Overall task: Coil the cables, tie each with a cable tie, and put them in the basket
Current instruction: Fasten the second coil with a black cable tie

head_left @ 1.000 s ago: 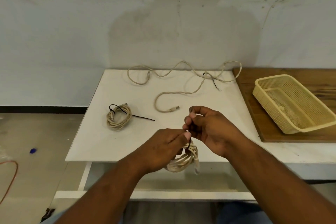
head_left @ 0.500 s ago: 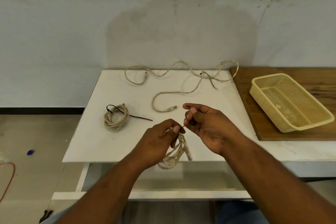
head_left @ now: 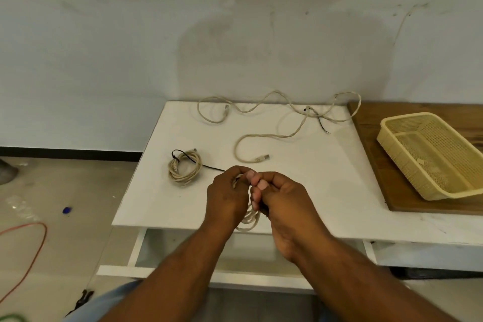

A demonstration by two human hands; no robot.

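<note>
Left hand [head_left: 227,198] and right hand [head_left: 285,202] meet over the counter's [head_left: 313,180] near edge, fingers [head_left: 262,184] curled around a coiled cable [head_left: 250,220]. Basket [head_left: 405,117] at the counter's right end; contents indistinct.

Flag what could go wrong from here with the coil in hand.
1. The coil hangs from the left hand and right hand over the white table's front edge. A slip would likely drop it off the table and loosen the loops.
2. Any tie on it is hidden between the fingers, so whether it catches every loop cannot be told.
3. The tied coil's black tie tail reaches the left hand and may snag.
</note>
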